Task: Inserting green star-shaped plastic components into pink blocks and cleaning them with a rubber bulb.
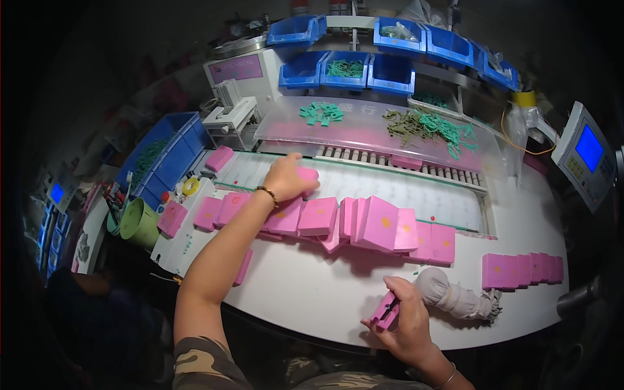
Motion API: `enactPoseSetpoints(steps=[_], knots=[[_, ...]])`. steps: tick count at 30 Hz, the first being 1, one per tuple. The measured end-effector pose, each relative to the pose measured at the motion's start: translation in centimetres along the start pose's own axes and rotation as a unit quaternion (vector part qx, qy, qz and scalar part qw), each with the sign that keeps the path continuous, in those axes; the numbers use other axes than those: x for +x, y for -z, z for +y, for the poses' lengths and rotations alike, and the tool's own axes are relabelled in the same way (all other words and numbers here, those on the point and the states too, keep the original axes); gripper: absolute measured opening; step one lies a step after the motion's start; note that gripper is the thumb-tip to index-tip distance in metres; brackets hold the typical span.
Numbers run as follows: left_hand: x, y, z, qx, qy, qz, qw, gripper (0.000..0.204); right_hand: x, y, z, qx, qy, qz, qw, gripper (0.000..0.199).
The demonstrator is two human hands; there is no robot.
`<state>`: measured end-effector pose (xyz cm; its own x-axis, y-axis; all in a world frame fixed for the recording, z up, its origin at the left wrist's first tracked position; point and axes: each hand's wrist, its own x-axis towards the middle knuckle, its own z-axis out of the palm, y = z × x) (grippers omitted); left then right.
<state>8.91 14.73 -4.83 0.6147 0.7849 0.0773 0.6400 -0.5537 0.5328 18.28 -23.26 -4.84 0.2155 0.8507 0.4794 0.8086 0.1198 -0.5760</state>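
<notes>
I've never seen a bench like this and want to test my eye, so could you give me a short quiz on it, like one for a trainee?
1. Which hand holds the small pink object with black parts: the left hand or the right hand?
2. True or false: the white cloth bundle lies to the left of the right hand.
3. Fill in the colour: the blue tub at the left holds ___ pieces.

Key:
1. The right hand.
2. False; the white cloth bundle lies to its right.
3. Green.
</notes>
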Motion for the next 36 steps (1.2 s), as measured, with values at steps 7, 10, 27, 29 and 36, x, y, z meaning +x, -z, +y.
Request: enactPoseSetpoints(steps=[7, 10, 27, 29, 36], knots=[[-4.5, 7.1, 1.6, -0.203, -0.129, -0.013, 0.971, 0.087, 0.1, 0.4, 0.3, 0.004, -0.068, -0.039, 0.997, 0.090], [-7.8, 8.2, 1.1, -0.101, -0.174, -0.111, 0.973, 0.088, 0.6, 0.4, 0.4, 0.021, -0.067, -0.029, 0.997, 0.092], [-21.5, -1.3, 11.0, -0.415, -0.183, -0.280, 0.846, 0.096, 1.3, 2.6, 0.0, 0.258, -0.116, -0.015, 0.959, 0.087], [-21.6, -3.3, 11.6, -0.435, -0.194, -0.265, 0.838, 0.096, 2.1, 2.8, -0.6, 0.186, -0.056, -0.022, 0.981, 0.080], [-20.6, -4.7, 12.1, -0.647, -0.133, -0.239, 0.712, 0.077, 1.3, 2.5, -0.4, 0.416, -0.151, 0.086, 0.893, 0.076]])
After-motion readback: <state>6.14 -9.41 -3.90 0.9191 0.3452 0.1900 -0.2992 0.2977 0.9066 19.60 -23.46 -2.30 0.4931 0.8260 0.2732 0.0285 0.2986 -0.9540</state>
